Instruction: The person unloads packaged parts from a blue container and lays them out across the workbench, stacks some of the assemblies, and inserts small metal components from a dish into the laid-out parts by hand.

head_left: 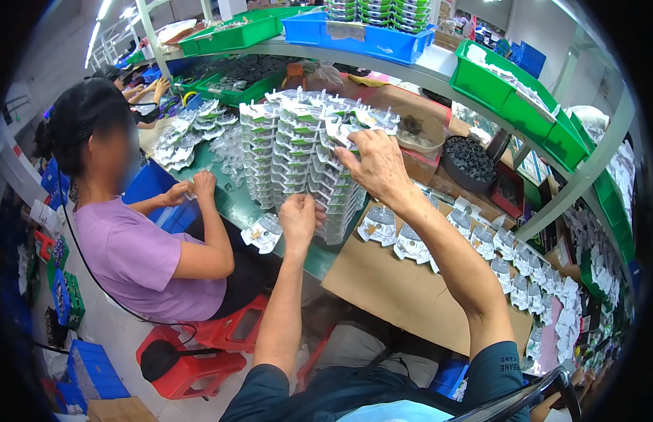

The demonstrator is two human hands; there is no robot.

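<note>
On the green table (235, 204) | tall stacks of plastic packs (298, 155) stand at its middle | right hand (376, 165) grips a pack at the stack's top edge | left hand (298, 218) clenched against the stack's lower front | loose packs (404, 243) lie on cardboard (390, 288) nearby.

Green bins (506, 88), blue bin (362, 39), red stools (200, 355), purple shirt (140, 264), black parts in bowl (471, 158), green tabletop (231, 200).
</note>
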